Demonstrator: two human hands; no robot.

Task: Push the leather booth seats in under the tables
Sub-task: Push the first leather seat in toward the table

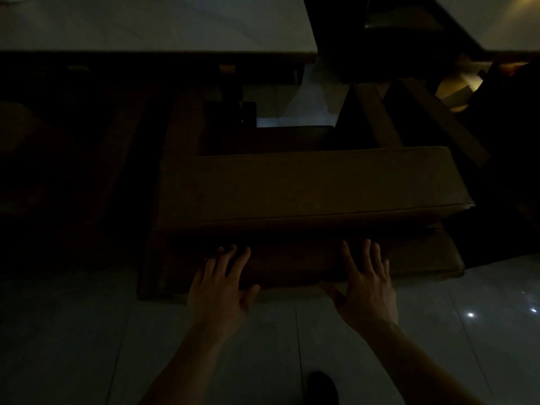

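Left hand (220,283) and right hand (366,280) lie flat, fingers spread, on my booth seat's (306,185) padded back, short of the pale surface (152,24). It looks heavy; I'd push low and evenly.

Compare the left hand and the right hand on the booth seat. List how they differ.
The left hand sits further left and slightly lower in the head view; the right hand reaches a little higher up the booth seat. The left hand's fingers look slightly bent at the tips; the right hand's look straighter. Both lie spread, palms against the seat's near face, gripping nothing.
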